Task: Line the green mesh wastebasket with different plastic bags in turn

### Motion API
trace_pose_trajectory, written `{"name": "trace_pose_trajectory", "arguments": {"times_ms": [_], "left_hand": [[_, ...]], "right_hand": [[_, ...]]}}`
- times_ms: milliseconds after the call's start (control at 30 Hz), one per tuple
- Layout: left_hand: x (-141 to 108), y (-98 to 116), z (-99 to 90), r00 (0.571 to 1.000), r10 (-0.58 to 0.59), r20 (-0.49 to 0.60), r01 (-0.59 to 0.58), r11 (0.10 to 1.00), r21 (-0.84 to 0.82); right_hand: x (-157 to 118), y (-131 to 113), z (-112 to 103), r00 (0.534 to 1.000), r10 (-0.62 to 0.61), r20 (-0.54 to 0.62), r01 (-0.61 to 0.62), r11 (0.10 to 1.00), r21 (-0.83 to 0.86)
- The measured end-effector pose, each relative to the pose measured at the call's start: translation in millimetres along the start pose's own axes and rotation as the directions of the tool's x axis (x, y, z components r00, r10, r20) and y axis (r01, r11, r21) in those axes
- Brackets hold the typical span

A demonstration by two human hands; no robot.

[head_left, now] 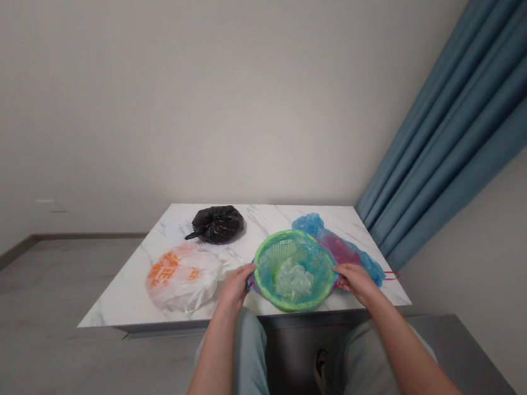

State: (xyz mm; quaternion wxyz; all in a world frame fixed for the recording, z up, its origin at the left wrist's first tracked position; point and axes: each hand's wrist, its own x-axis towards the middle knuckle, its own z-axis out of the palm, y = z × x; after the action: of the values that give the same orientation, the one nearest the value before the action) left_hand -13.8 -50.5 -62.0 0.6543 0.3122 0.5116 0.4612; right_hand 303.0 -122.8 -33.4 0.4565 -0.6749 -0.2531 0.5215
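A round green mesh basket (281, 246) stands at the table's front edge, lined with thin bluish see-through film that comes over its rim. Crumpled clear plastic (294, 280) lies at its bottom. My left hand (236, 284) is closed on the basket's left rim, where dark bluish-purple film bunches under the fingers. On the opposite side, my right hand (355, 279) pinches the right rim and the film there. Just behind my right hand lies a blue plastic bag (313, 223) with something pink-red (340, 249) in or under it; the basket partly hides it.
A white bag with orange print (184, 276) lies on the left of the white marble-patterned table (132, 295). Behind it sits a knotted black plastic bag (219, 224). A wall borders the table's back, and a blue curtain (452, 100) hangs at the right.
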Motion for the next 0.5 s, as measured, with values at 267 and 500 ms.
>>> {"name": "trace_pose_trajectory", "arguments": {"times_ms": [267,500], "left_hand": [[12.7,23.9,7.7,0.943,0.275,-0.189,-0.204,0.924,0.325],[24.3,34.6,28.7,0.869,0.482,-0.110,-0.359,0.767,0.532]], "right_hand": [[-8.4,-5.6,6.7,0.961,-0.166,0.222,0.209,0.960,-0.185],[-13.2,-10.6,13.7,0.831,-0.362,0.422,0.529,0.746,-0.404]]}}
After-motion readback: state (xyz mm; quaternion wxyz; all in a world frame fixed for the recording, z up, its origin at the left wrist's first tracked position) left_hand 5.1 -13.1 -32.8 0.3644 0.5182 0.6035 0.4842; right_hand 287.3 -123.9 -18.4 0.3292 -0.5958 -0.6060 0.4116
